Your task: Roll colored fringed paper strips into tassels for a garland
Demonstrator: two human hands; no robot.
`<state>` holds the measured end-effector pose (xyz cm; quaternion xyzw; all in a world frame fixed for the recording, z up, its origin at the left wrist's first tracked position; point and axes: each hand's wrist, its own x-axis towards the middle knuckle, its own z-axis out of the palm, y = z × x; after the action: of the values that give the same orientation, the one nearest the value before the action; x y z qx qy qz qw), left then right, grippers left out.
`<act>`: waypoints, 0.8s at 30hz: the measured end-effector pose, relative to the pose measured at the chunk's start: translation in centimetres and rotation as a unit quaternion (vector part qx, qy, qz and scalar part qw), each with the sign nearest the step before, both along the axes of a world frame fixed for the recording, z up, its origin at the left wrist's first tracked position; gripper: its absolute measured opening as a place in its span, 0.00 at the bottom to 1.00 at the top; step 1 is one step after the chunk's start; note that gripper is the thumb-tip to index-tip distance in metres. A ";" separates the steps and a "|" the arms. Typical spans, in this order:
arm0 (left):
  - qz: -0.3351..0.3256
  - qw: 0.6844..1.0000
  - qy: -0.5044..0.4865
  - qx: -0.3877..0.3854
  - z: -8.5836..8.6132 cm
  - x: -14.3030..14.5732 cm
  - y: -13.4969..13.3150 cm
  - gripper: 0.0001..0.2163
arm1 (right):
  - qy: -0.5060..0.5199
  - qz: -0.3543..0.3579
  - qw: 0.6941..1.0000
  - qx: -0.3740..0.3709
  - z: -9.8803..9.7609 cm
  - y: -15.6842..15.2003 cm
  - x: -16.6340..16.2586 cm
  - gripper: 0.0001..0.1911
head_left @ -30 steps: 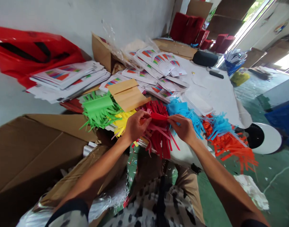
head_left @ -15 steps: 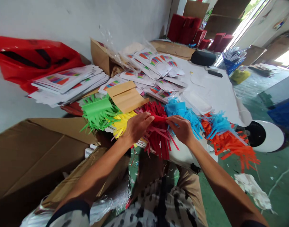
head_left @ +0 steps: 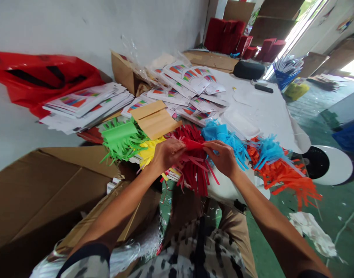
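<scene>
Left hand (head_left: 169, 153) and right hand (head_left: 223, 157), fingers (head_left: 211, 146) pinched tight, grip red fringed paper (head_left: 194, 145) at center frame.

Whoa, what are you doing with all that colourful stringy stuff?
A person holds a bright red piece between the left hand and the right hand, near the table's edge. Dark red fringes hang just below it. Green fringes and yellow fringes lie toward the left, blue fringes and orange fringes toward the right. Beyond them are heaped packets with colourful pictures.
</scene>
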<state>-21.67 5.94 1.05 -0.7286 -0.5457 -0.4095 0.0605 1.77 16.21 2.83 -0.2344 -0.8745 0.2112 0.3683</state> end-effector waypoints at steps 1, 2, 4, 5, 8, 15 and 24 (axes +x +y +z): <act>-0.004 0.999 -0.039 -0.004 0.1 0.1 0.1 0.08 | 0.000 -0.001 1.000 0.000 0.0 -0.1 -0.1 0.10; -0.004 0.997 -0.070 -0.008 0.1 0.2 0.2 0.07 | 0.000 -0.001 1.000 -0.001 0.1 -0.1 -0.2 0.10; 0.001 0.993 -0.113 -0.023 0.3 0.5 0.4 0.05 | -0.001 -0.001 1.000 -0.004 0.1 -0.2 -0.4 0.10; 0.007 0.993 -0.112 -0.031 0.4 0.6 0.5 0.04 | -0.002 -0.002 1.000 -0.005 0.2 -0.3 -0.4 0.09; 0.017 0.995 -0.088 -0.037 0.7 0.8 0.6 0.04 | 0.003 -0.013 1.000 -0.008 0.3 -0.3 -0.6 0.09; 0.027 0.976 -0.204 -0.077 1.3 0.6 0.9 0.07 | 0.023 -0.047 0.998 -0.030 0.6 0.1 -0.6 0.09; 0.073 0.985 -0.113 -0.104 1.0 -0.2 0.8 0.08 | 0.078 -0.072 0.994 -0.002 4.2 0.9 0.4 0.09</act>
<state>-21.83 6.70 2.01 -0.6380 -0.6405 -0.4247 -0.0478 2.18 17.11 7.06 -0.2802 -0.8235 0.2036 0.4493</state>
